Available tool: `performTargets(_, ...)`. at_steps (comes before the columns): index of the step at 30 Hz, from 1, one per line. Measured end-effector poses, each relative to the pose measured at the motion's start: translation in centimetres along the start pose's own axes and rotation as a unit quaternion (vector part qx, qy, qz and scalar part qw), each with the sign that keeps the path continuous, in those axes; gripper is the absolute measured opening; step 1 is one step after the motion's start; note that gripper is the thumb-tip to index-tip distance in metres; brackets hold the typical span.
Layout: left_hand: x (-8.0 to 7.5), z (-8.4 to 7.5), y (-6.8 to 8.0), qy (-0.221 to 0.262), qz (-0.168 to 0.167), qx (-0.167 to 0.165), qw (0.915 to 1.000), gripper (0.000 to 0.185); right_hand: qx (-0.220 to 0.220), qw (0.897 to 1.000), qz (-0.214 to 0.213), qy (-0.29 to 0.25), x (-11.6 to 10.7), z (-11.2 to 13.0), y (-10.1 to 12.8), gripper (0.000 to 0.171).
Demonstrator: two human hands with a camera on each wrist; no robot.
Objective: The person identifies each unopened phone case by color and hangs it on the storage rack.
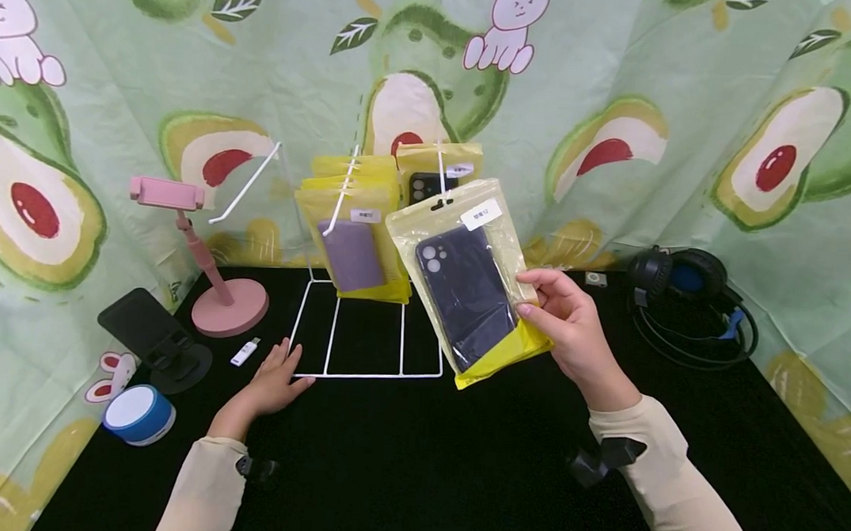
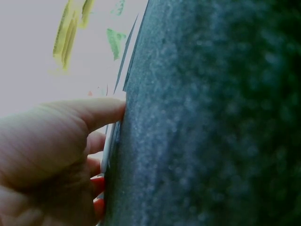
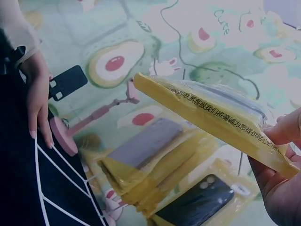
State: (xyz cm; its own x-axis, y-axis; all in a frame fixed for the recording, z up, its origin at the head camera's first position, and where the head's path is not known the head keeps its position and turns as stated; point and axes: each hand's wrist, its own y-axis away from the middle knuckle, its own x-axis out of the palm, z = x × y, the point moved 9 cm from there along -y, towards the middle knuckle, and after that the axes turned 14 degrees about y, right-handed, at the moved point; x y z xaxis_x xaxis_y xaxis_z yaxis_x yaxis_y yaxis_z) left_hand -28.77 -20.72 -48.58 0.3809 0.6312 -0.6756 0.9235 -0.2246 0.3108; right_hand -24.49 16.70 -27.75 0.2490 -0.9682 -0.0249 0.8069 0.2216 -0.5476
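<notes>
My right hand (image 1: 566, 315) pinches the right edge of a dark phone case in a clear-and-yellow bag (image 1: 467, 283). The bag tilts, its hang hole close to the tip of a white hook (image 1: 441, 171) in the head view. Behind it, another bagged black phone case (image 1: 432, 185) hangs from the rack. Several yellow bags, the front one with a purple phone case (image 1: 355, 254), hang on the hook to the left. My left hand (image 1: 271, 381) rests on the front left corner of the white wire rack (image 1: 363, 376), thumb and fingers spread at its bars.
A bare hook (image 1: 247, 185) sticks out at the left. Also on the left stand a pink phone stand (image 1: 231, 304), a black stand (image 1: 154, 341) and a blue round speaker (image 1: 141, 415), with a USB stick (image 1: 245, 351) nearby. Headphones (image 1: 682, 277) lie at the right.
</notes>
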Motion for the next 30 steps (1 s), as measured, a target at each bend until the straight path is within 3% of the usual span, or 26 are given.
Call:
performTargets(9, -0.2, 0.0, 0.2, 0.001, -0.004, 0.004, 1.0000, 0.070, 0.050, 0.998, -0.038, 0.001, -0.9, -2.7, -0.6, 0.040)
performTargets(18, -0.4, -0.2, 0.3, -0.001, -0.007, 0.007, 1.0000, 0.070, 0.138, 0.982, -0.116, 0.050, -2.1, -6.8, -5.0, 0.031)
performTargets(24, -0.2, -0.3, 0.3, -0.002, -0.005, 0.007, 1.0000, 0.071, 0.141, 0.976, -0.163, 0.035, -2.0, -9.1, -7.3, 0.034)
performTargets(30, -0.1, -0.2, 0.1, -0.006, -0.006, 0.013, 0.9999, 0.070, 0.152, 0.973, -0.173, 0.031, -2.0, -11.1, -7.4, 0.036)
